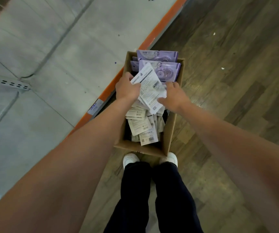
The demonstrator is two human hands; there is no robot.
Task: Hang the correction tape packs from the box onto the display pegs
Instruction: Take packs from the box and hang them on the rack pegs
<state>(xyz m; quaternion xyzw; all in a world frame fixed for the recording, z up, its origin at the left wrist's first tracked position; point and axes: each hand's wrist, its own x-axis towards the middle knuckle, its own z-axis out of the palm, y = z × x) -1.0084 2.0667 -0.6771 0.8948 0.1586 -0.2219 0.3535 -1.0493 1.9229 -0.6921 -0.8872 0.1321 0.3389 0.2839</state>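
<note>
Head view, looking straight down. Cardboard box [169,132] sits on the wood floor [236,81], just in front of the person's white shoes [130,159] and against the orange edge [135,54] of a grey shelf base [43,47].

Box contents: many correction tape packs. Loose heap of packs [139,125] lying white printed back up in the near half; purple packs [166,69] standing face up at the far end, one [160,55] leaning over the far rim.

Both arms reach down into the box. Left hand [127,89]: fingers curled round the left edge of a small bundle of packs [149,88], white backs up, thumb on top. Right hand [174,96]: fingers and thumb closed on the right and lower edge of the same bundle. Bundle is tilted, held just above the heap, over the middle of the box.

Display pegs out of frame. Dark trousers [152,199] at bottom centre. A slotted metal upright [7,82] lies on the shelf base at left. Small white scraps [222,68] on the floor to the right
</note>
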